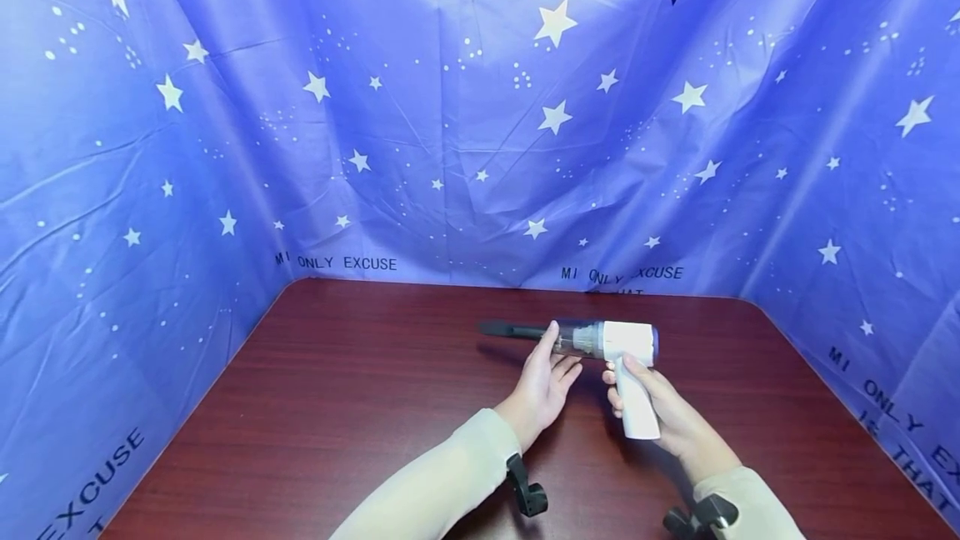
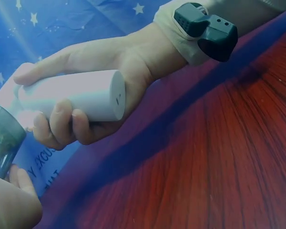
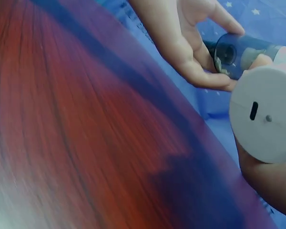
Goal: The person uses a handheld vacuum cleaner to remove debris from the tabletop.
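A white handheld vacuum cleaner [image 1: 628, 340] is held above the table in the head view, lying crosswise with its nozzle to the left. My right hand [image 1: 671, 419] grips its white handle [image 1: 637, 407], fingers curled round it and thumb near the top. My left hand [image 1: 542, 394] holds the see-through dust cup [image 1: 581, 338] at its front end, thumb on one side and fingers beneath. Pale debris shows inside the cup in the right wrist view. A long black nozzle [image 1: 510, 329] sticks out past the left thumb. The handle's round end [image 3: 264, 114] has a small slot.
The dark red wooden table [image 1: 337, 407] spreads beneath both hands. Blue star-printed cloth [image 1: 450, 107] hangs behind it and along both sides. Black camera mounts [image 1: 528, 494] sit on both wrists.
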{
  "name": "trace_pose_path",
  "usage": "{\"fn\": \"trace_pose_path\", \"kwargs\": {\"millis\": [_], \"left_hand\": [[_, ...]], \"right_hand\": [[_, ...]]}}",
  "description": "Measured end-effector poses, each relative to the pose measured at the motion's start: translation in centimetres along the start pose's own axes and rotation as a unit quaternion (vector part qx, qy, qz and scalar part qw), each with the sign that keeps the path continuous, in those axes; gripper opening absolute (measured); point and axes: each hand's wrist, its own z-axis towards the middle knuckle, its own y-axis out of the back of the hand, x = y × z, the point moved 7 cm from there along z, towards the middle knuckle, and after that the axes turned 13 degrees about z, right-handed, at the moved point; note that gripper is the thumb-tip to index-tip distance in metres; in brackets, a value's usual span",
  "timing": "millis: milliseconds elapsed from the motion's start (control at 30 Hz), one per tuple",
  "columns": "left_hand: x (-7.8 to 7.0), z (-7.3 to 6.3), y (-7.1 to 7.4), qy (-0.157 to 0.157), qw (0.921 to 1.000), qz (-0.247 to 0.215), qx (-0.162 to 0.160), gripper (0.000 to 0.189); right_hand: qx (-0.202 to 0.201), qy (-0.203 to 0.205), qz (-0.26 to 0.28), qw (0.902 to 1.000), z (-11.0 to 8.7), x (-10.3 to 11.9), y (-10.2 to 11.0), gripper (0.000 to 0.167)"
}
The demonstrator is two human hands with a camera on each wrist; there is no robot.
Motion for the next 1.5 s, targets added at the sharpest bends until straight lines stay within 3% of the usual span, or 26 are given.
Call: {"fn": "trace_pose_path", "kwargs": {"millis": [167, 400, 500, 633, 800, 1033, 1167, 1267, 1500], "left_hand": [[-0.4, -0.5, 0.9, -0.005, 1.0000, 0.003, 0.005, 0.060], [-1.3, -1.0, 1.7, -0.008, 0.9999, 0.012, 0.003, 0.062], [-1.7, -1.0, 2.0, -0.010, 0.9998, 0.017, -0.001, 0.069], [-2.0, -1.0, 3.0, -0.009, 0.9994, 0.024, -0.023, 0.080], [-2.2, -0.9, 4.2, -0.003, 0.9981, 0.040, -0.046, 0.074], [-2.4, -0.5, 5.8, 0.019, 0.9952, 0.076, -0.058, 0.076], [-2.6, -0.1, 6.2, 0.027, 0.9937, 0.095, -0.053, 0.066], [-2.8, 0.0, 6.6, 0.034, 0.9930, 0.103, -0.046, 0.055], [-3.4, 0.0, 7.3, 0.048, 0.9916, 0.118, -0.025, 0.049]], "right_hand": [[-0.037, 0.005, -0.017, 0.9992, 0.5, -0.9, 0.3, 0.040], [-0.045, -0.003, -0.014, 0.9989, 1.0, -1.6, 0.2, 0.040], [-0.075, -0.010, -0.022, 0.9969, 1.2, -1.8, 0.5, 0.039], [-0.129, -0.022, -0.073, 0.9887, 1.6, -2.1, 0.9, 0.032], [-0.172, -0.033, -0.146, 0.9738, 1.2, -2.1, 1.1, 0.025], [-0.147, -0.040, -0.205, 0.9667, 1.0, -2.1, 1.2, 0.033], [-0.164, -0.040, -0.220, 0.9608, 1.2, -2.3, 1.5, 0.038], [-0.187, -0.043, -0.234, 0.9533, 1.3, -2.6, 1.8, 0.040], [-0.234, -0.051, -0.321, 0.9161, 1.4, -2.7, 2.5, 0.067]]}}
